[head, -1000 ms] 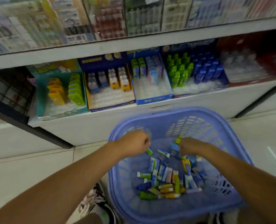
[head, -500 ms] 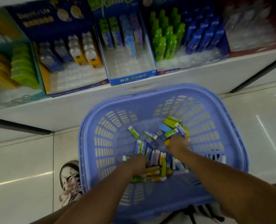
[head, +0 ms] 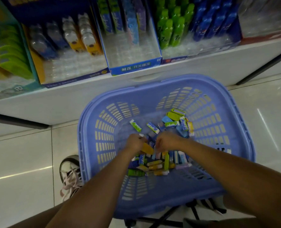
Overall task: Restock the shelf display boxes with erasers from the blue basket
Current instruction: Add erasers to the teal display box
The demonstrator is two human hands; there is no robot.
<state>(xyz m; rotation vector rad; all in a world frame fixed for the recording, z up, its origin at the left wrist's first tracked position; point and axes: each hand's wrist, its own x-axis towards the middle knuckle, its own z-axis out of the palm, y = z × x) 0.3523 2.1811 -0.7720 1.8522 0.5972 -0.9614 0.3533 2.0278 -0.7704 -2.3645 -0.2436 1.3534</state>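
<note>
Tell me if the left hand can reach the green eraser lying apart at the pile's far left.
Probably yes. The green eraser lies just beyond the left hand, uncovered, with only bare basket floor between, though that hand seems curled round a yellow eraser.

blue basket (head: 215, 129): open above | middle display box (head: 134, 67): front free | rear: standing erasers (head: 131, 25) | sides: walls (head: 153, 33)

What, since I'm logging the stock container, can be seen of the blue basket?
The blue basket is lavender-blue plastic, rounded-rectangular, with a thick rim and slotted walls. It sits upright before the white shelf base, on a dark frame partly seen beneath. Loose erasers litter its bottom. Both hands reach inside: the left hand grips a yellow eraser; the right hand is curled among the pile.
</note>
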